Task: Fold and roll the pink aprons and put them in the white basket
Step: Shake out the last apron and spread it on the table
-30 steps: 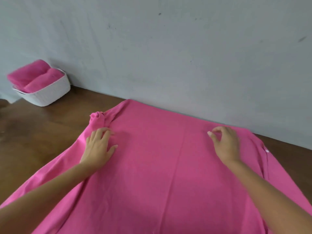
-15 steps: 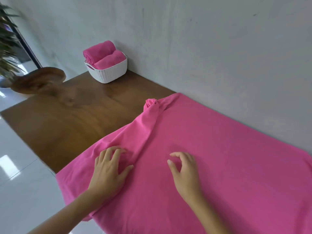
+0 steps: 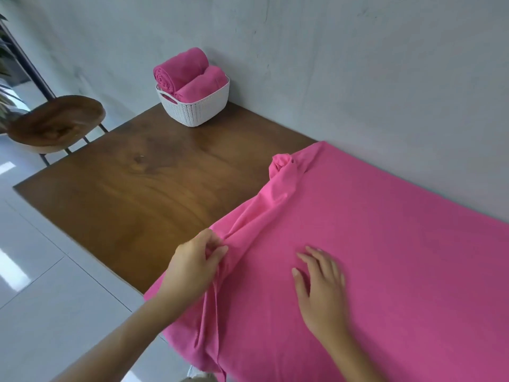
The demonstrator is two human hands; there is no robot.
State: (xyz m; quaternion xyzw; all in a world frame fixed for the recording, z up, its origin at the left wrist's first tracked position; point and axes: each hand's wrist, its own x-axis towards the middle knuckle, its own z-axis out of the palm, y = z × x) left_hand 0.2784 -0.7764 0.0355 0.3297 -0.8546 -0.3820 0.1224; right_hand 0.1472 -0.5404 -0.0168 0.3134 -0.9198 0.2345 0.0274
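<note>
Pink apron (image 3: 385,257) spread over right part of wooden table (image 3: 143,188), near edge hanging off. Left hand (image 3: 197,267) at apron's bunched left edge, fingers curled, pinching a fold of cloth. Right hand (image 3: 321,285) palm down on apron, fingers straight and spread. White basket (image 3: 197,108) at far corner by wall, holding two rolled aprons (image 3: 190,74).

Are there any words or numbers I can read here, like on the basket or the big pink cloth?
There is no text to read anywhere in this view.
White basket: only a woven pattern, no label.
Pink apron spread on the wooden table: plain, no print or tag showing.
Rolled aprons in the basket: plain.
Wall: faint scuffs, not writing.
</note>
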